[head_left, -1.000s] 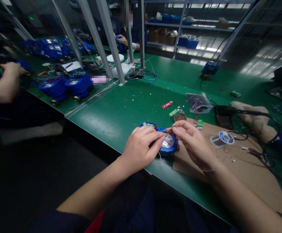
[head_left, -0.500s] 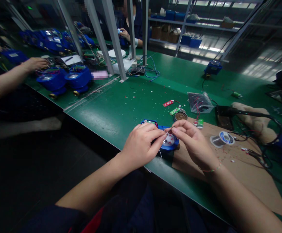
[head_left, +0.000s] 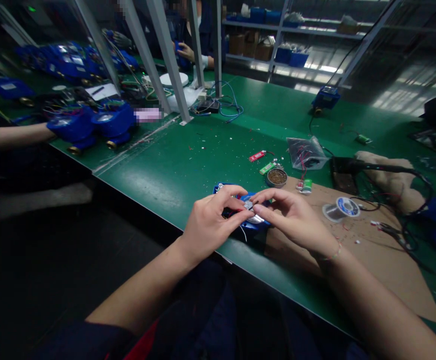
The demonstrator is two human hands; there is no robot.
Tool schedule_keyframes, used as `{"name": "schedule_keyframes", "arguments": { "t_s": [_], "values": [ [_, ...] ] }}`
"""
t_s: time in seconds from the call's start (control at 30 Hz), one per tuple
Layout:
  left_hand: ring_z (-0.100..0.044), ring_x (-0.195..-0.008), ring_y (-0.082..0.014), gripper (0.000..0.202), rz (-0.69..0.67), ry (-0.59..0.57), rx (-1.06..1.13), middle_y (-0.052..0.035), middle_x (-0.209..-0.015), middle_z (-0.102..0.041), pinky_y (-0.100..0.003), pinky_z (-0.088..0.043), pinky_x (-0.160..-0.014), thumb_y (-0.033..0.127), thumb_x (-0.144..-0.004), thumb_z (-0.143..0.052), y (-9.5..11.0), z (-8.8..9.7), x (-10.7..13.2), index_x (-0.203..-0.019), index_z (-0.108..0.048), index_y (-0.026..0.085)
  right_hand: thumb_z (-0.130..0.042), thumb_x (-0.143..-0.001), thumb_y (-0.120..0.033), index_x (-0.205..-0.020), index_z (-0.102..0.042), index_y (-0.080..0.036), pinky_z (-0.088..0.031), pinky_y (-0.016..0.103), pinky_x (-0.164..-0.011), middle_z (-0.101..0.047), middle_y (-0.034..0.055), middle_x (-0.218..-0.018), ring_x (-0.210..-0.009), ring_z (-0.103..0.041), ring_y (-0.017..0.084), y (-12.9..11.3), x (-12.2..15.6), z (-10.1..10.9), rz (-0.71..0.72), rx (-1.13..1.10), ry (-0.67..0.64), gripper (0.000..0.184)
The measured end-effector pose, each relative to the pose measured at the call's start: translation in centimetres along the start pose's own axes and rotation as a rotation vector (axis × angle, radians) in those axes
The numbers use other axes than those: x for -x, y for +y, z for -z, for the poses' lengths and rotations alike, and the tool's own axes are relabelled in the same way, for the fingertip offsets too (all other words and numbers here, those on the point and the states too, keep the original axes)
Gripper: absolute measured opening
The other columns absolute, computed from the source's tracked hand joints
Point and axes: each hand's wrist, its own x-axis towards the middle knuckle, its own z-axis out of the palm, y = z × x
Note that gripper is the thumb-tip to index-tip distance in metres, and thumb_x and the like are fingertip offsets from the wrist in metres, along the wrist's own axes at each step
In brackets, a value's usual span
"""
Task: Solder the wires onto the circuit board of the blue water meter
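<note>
A blue water meter (head_left: 248,226) with a round white dial lies at the near edge of the green bench (head_left: 187,165). My left hand (head_left: 212,222) rests over its left side, fingers pinched on a thin wire above the dial. My right hand (head_left: 293,220) meets it from the right, thumb and forefinger pinched on the same wire. A thin white lead hangs below the meter. Most of the meter's body is hidden by my hands.
A brown cardboard mat (head_left: 368,250) lies to the right with a solder spool (head_left: 341,208). Behind are a round tin (head_left: 277,177), a plastic bag (head_left: 305,153), a red part (head_left: 258,156) and a soldering iron stand (head_left: 347,172). A co-worker's arm (head_left: 11,136) and blue meters (head_left: 101,122) are at left.
Both hands have dropped slightly toward the meter and their fingertips have come closer over the dial. The co-worker's hand at left has moved onto a blue meter.
</note>
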Motion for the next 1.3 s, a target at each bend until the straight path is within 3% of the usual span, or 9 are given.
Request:
{"name": "schedule_keyframes", "arguments": {
  "t_s": [0.17, 0.43, 0.53, 0.63, 0.87, 1.03, 1.2, 1.3],
  "values": [
    [-0.071, -0.092, -0.0045, 0.046, -0.1, 0.025, 0.005, 0.0104, -0.099, -0.074, -0.016, -0.054, -0.093, 0.027, -0.087, -0.08, -0.8, -0.1, 0.3, -0.127, -0.057, 0.025, -0.077, -0.088, -0.041, -0.099, -0.074, -0.019, -0.049, 0.029, -0.088, -0.069, 0.0033, -0.113, -0.108, -0.065, 0.016, -0.1, -0.1, 0.3, 0.033, -0.016, -0.04, 0.025],
    [-0.071, -0.098, -0.0071, 0.053, -0.166, 0.023, -0.066, 0.0067, -0.106, -0.073, -0.02, -0.055, -0.095, 0.031, -0.083, -0.084, -0.9, 0.2, 0.3, -0.128, -0.057, 0.023, -0.077, -0.088, -0.037, -0.096, -0.078, -0.021, -0.051, 0.028, -0.088, -0.07, 0.0023, -0.108, -0.102, -0.066, 0.015, -0.1, 0.3, -0.2, 0.087, 0.069, 0.034, 0.018],
    [-0.065, -0.114, -0.0144, 0.043, -0.212, 0.026, -0.272, 0.0025, -0.117, -0.07, -0.032, -0.05, -0.103, 0.033, -0.084, -0.083, -0.3, 0.6, 0.3, -0.12, -0.061, 0.023, -0.076, -0.088, -0.037, -0.097, -0.076, -0.021, -0.052, 0.026, -0.084, -0.071, 0.0009, -0.107, -0.1, -0.066, 0.013, 0.0, 0.2, -0.2, 0.096, 0.075, 0.047, 0.018],
    [-0.06, -0.122, -0.0188, 0.023, -0.199, -0.007, -0.343, -0.0006, -0.122, -0.066, -0.04, -0.046, -0.106, 0.023, -0.088, -0.074, 0.2, 0.8, 0.6, -0.108, -0.065, 0.022, -0.076, -0.088, -0.038, -0.097, -0.076, -0.023, -0.052, 0.024, -0.08, -0.07, -0.0007, -0.107, -0.1, -0.066, 0.012, 0.1, 0.1, -0.3, 0.133, 0.096, 0.054, 0.017],
    [-0.061, -0.116, -0.0177, 0.014, -0.143, 0.006, -0.277, -0.0014, -0.116, -0.067, -0.039, -0.049, -0.103, 0.017, -0.09, -0.068, 0.2, 0.5, 1.0, -0.103, -0.065, 0.02, -0.076, -0.09, -0.029, -0.102, -0.077, -0.023, -0.05, 0.021, -0.096, -0.07, -0.0041, -0.106, -0.104, -0.064, 0.006, 0.0, 0.6, -1.3, 0.354, 0.324, 0.121, 0.013],
    [-0.063, -0.11, -0.0165, 0.011, -0.142, 0.011, -0.296, 0.0003, -0.112, -0.068, -0.038, -0.05, -0.099, 0.02, -0.092, -0.069, 0.4, 0.6, 0.7, -0.102, -0.064, 0.02, -0.079, -0.087, -0.028, -0.103, -0.077, -0.024, -0.052, 0.016, -0.089, -0.071, -0.0038, -0.105, -0.1, -0.065, 0.005, -0.2, 0.4, -1.2, 0.362, 0.26, 0.146, 0.016],
    [-0.063, -0.111, -0.0162, 0.014, -0.131, 0.005, -0.319, 0.0018, -0.112, -0.068, -0.037, -0.049, -0.099, 0.021, -0.092, -0.069, 0.7, 0.7, 0.7, -0.105, -0.064, 0.022, -0.088, -0.077, -0.039, -0.12, -0.071, -0.027, -0.052, 0.016, -0.091, -0.068, -0.0043, -0.114, -0.103, -0.063, 0.006, -0.4, 0.4, -0.1, 0.336, 0.322, 0.046, 0.048],
    [-0.063, -0.111, -0.0165, 0.013, -0.131, 0.003, -0.336, 0.0011, -0.114, -0.068, -0.038, -0.049, -0.1, 0.021, -0.093, -0.068, 0.9, 0.7, 0.7, -0.105, -0.065, 0.022, -0.084, -0.082, -0.037, -0.106, -0.075, -0.023, -0.054, 0.015, -0.079, -0.07, -0.0036, -0.103, -0.089, -0.065, 0.005, -0.7, 0.3, 0.7, 0.298, 0.273, 0.028, 0.03]
  ]
}}
